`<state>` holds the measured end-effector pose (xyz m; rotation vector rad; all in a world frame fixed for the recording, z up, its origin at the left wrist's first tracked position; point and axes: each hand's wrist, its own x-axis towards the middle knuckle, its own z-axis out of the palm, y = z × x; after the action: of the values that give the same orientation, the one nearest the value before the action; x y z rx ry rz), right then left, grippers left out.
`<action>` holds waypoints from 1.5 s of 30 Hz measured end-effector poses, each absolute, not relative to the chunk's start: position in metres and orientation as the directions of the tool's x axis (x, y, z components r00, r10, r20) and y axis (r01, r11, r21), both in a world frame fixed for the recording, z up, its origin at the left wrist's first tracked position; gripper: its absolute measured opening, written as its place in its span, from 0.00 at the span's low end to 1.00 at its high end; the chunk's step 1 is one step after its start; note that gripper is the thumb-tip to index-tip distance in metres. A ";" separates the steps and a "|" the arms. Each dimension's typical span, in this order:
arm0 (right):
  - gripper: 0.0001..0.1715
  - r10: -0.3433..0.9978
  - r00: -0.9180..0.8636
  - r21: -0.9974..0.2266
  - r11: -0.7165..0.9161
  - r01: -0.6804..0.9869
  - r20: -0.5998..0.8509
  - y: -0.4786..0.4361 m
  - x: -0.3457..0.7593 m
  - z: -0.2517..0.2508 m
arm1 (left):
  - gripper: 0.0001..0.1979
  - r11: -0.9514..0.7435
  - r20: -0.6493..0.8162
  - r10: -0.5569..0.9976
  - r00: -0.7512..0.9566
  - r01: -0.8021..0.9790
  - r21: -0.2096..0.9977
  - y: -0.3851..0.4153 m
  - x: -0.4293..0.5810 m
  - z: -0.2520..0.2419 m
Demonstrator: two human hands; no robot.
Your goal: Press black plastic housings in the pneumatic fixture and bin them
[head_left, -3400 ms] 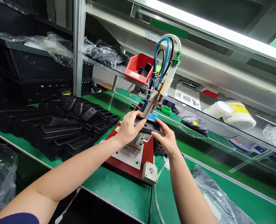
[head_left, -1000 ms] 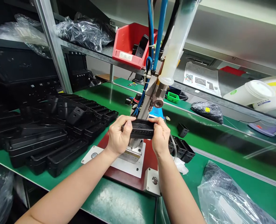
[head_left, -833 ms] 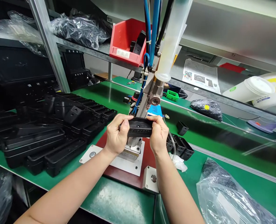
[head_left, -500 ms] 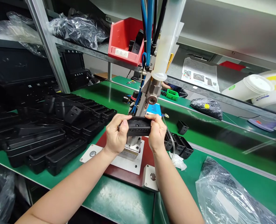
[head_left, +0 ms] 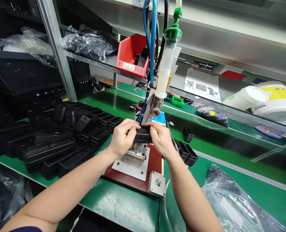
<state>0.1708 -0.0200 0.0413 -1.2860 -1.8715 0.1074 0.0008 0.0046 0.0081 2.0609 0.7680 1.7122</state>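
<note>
Between both hands is a black plastic housing (head_left: 143, 136), a long part with small markings or holes along its near side. My left hand (head_left: 125, 135) grips its left end, thumb and fingers closed. The right end is held by my right hand (head_left: 160, 136), fingers curled over the top edge. My hands hide both ends of the part. Just behind and above it is the metal nozzle head of a dispensing machine (head_left: 155, 109), fed by a clear syringe (head_left: 166, 64) with a green cap. Below the part stands the machine's metal fixture (head_left: 135, 158).
Many black housings (head_left: 61, 138) are piled on the left. More housings (head_left: 185, 151) stand right of the machine. A grey button box (head_left: 157, 183) sits at the base's front right. A plastic bag (head_left: 232, 199) lies at right. A red bin (head_left: 130, 58) stands on the shelf.
The view has tilted upward, bringing the syringe's green cap into sight. My hands have turned inward over the housing, and their fingers cover more of its ends.
</note>
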 end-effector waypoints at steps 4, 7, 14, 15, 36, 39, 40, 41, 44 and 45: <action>0.19 0.765 -0.159 -0.444 0.514 0.734 0.624 -0.021 0.168 0.040 | 0.10 -0.816 0.815 0.573 0.088 0.150 0.558 0.004 0.004 0.003; 0.19 0.729 -0.175 -0.437 0.564 0.701 0.661 -0.020 0.169 0.037 | 0.09 -0.846 0.851 0.524 0.039 0.135 0.515 0.005 0.008 -0.003; 0.17 0.633 -0.175 -0.366 0.626 0.688 0.754 -0.019 0.170 0.032 | 0.11 -0.880 0.892 0.448 -0.060 0.146 0.452 0.005 0.015 -0.015; 0.17 0.622 -0.184 -0.355 0.637 0.685 0.761 -0.018 0.170 0.032 | 0.11 -0.883 0.895 0.440 -0.067 0.150 0.445 0.005 0.015 -0.016; 0.17 0.615 -0.136 -0.397 0.646 0.652 0.777 -0.023 0.168 0.029 | 0.10 -0.856 0.870 0.494 0.003 0.179 0.485 0.002 0.013 -0.006; 0.17 0.645 -0.122 -0.436 0.630 0.643 0.754 -0.021 0.167 0.031 | 0.10 -0.828 0.840 0.543 0.023 0.179 0.531 0.003 0.013 -0.003; 0.17 0.652 -0.118 -0.444 0.627 0.641 0.749 -0.020 0.167 0.031 | 0.10 -0.820 0.830 0.557 0.030 0.182 0.543 0.003 0.013 -0.002; 0.17 0.656 -0.116 -0.450 0.624 0.639 0.746 -0.020 0.167 0.032 | 0.10 -0.813 0.823 0.567 0.038 0.185 0.552 0.002 0.012 -0.001; 0.17 0.666 -0.110 -0.459 0.615 0.641 0.738 -0.020 0.167 0.032 | 0.10 -0.793 0.798 0.599 0.068 0.191 0.579 0.002 0.010 0.000; 0.17 0.672 -0.109 -0.464 0.611 0.641 0.732 -0.019 0.168 0.032 | 0.10 -0.788 0.792 0.606 0.075 0.192 0.585 0.002 0.010 0.000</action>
<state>0.1679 -0.0194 0.0319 -1.0660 -1.8001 0.0370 0.0096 0.0017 -0.0001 2.0320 0.7958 1.7640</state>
